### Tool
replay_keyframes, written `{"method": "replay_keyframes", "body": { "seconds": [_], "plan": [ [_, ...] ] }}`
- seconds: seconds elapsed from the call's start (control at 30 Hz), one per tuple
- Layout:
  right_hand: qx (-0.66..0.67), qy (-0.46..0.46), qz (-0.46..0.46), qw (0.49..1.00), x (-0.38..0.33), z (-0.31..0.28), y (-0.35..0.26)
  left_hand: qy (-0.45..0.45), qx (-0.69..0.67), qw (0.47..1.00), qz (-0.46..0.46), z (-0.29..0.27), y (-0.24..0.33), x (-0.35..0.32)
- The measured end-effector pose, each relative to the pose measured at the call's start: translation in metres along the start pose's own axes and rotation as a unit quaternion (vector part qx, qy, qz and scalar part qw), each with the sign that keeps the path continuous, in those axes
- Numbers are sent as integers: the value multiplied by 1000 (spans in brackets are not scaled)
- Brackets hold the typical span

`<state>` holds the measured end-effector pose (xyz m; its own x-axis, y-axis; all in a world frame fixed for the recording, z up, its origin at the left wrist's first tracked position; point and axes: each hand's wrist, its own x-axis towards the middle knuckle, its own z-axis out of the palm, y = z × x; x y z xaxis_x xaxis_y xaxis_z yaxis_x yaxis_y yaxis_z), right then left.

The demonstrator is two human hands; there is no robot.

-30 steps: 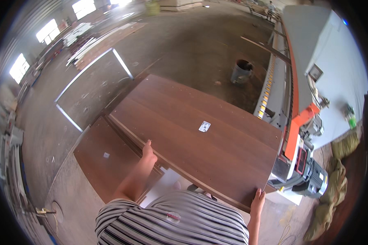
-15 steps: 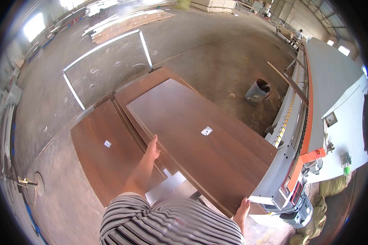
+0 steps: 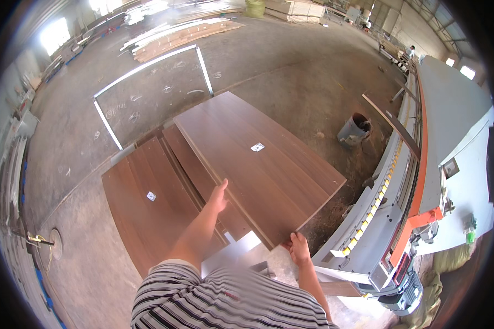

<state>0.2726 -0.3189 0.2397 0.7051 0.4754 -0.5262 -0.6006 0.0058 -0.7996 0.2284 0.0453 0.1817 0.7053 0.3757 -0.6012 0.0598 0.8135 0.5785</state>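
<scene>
Now both hands, left hand (image 3: 218,196) and right hand (image 3: 299,249), grip the brown panel (image 3: 258,164) by its edges, bare concrete floor (image 3: 291,66) beyond.

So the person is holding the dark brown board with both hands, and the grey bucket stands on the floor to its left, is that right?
Not quite: the head view shows the grey bucket on the floor to the right of the dark brown board, near the long machine. Both the left hand and right hand do grip the board's edges.
</scene>
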Motion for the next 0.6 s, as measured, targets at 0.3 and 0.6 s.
{"method": "replay_keyframes", "body": {
  "seconds": [0.3,0.6],
  "plan": [
    [-155,40,38,986,-13,-78,70,-118,489,864,-7,-42,-115,-25],
    [-669,-41,-23,742,-99,-167,207,-437,613,643,-142,-138,-213,-15]
  ]
}}
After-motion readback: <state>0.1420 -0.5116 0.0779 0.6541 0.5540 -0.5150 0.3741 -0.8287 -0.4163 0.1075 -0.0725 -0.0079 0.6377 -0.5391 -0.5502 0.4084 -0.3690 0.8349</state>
